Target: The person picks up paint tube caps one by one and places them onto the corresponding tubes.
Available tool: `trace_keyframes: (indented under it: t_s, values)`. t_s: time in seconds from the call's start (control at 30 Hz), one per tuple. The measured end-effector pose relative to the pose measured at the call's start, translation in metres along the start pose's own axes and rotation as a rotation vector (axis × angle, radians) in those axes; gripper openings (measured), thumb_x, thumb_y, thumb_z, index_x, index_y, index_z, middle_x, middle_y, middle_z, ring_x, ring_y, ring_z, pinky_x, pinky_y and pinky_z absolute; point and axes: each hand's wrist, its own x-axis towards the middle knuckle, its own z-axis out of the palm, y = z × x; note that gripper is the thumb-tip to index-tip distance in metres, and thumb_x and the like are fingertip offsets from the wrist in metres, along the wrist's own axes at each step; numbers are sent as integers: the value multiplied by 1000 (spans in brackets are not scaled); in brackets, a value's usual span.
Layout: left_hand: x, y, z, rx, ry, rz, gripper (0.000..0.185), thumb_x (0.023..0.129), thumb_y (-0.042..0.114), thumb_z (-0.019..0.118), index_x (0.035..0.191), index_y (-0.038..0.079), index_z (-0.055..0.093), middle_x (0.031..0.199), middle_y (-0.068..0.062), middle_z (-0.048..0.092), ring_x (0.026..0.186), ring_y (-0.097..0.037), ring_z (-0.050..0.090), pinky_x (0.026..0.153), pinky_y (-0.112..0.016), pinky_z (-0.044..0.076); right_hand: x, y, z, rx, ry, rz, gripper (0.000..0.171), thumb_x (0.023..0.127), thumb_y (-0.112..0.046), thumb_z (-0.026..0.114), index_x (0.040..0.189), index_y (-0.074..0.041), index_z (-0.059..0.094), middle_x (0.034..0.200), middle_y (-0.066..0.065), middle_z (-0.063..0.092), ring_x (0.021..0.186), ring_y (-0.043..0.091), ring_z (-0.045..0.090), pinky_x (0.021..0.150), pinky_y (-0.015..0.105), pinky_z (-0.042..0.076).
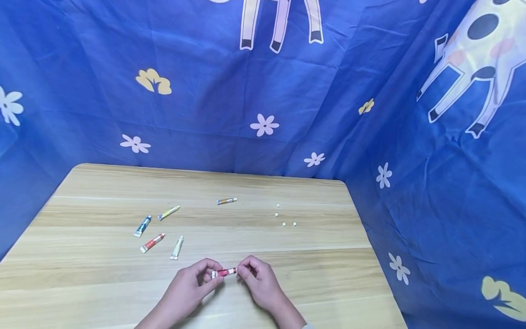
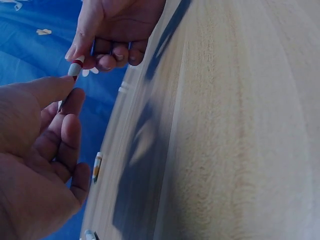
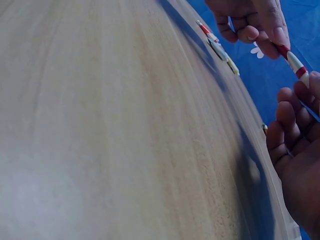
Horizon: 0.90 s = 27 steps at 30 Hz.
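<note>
Two hands share one small red tube

We see the red tube (image 1: pixel 225 272) held up above the table (image 1: pixel 320 283), in front of the person. The left hand (image 1: pixel 191 283) pinches its body between thumb and fingers, while the right hand (image 1: pixel 260 282) pinches the white tip at the other end. We judge that the left steadies the body so that the right can work on the tip; we cannot tell whether the tip is turning.

To the left, a blue tube (image 1: pixel 142 226), a yellow tube (image 1: pixel 169 213), a second red tube (image 1: pixel 153 243) and a pale tube (image 1: pixel 177 248) lie near one another, perhaps grouped within reach. An orange-brown tube (image 1: pixel 227 201) lies apart, farther back. Four tiny white pieces (image 1: pixel 276 214) sit well to the right; they may be caps, set aside from the tubes, but they are too small for us to be sure.

We take the tubes for paint containers, yet nothing inside them shows, and we cannot tell how full they are.
</note>
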Motion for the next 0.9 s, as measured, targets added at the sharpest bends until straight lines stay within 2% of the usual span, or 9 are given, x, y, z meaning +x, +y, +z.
trace_keyframes:
  t_s: [0.13, 0.23, 0.4, 0.53, 0.7, 0.8, 0.9]
  values:
    - [-1, 0, 0, 0, 1, -4, 22, 88, 17, 89, 99, 30, 75, 74, 15, 61, 64, 1, 49, 66, -21, 43, -1, 0, 2, -38, -13, -9, 26, 113, -28, 57, 100, -9, 69, 90, 21, 74, 75, 7, 62, 74, 17, 53]
    - [-1, 0, 1, -1, 24, 25, 23, 86, 17, 91, 98, 29, 77, 73, 15, 61, 65, 2, 50, 66, -21, 44, -1, -1, 2, -75, -9, -34, 27, 114, -26, 55, 98, -9, 68, 89, 19, 73, 76, 8, 62, 76, 18, 53]
    - [-1, -2, 5, 62, 93, 123, 28, 81, 18, 94, 95, 36, 77, 71, 21, 56, 68, 5, 47, 68, -22, 42, 0, 0, 3, -156, 15, -96, 25, 113, -17, 55, 93, -8, 67, 88, 10, 64, 81, -2, 55, 79, 18, 51]
    - [0, -7, 8, 147, 164, 210, 33, 77, 19, 97, 93, 40, 76, 70, 28, 52, 70, 8, 45, 72, -25, 41, 0, 2, 3, -209, 20, -150, 27, 112, -15, 56, 89, -5, 64, 89, 4, 59, 84, -2, 52, 80, 18, 49]
    - [1, -12, 10, 245, 236, 323, 37, 74, 21, 99, 93, 42, 75, 69, 34, 47, 70, 9, 40, 76, -28, 41, 0, 4, 5, -251, 23, -186, 27, 112, -16, 56, 87, -6, 62, 95, 1, 58, 90, -1, 53, 84, 20, 51]
    - [1, -12, 10, 287, 242, 358, 35, 75, 22, 98, 93, 41, 75, 69, 34, 44, 68, 10, 38, 78, -30, 40, 0, 5, 6, -266, 30, -167, 27, 112, -18, 56, 88, -10, 61, 99, -2, 58, 95, 0, 54, 88, 22, 52]
    - [2, -10, 10, 333, 208, 344, 30, 81, 25, 95, 95, 40, 74, 67, 33, 40, 66, 11, 35, 81, -32, 41, -1, 5, 8, -272, 46, -144, 24, 112, -18, 56, 89, -13, 60, 104, -3, 56, 100, 1, 55, 92, 24, 53]
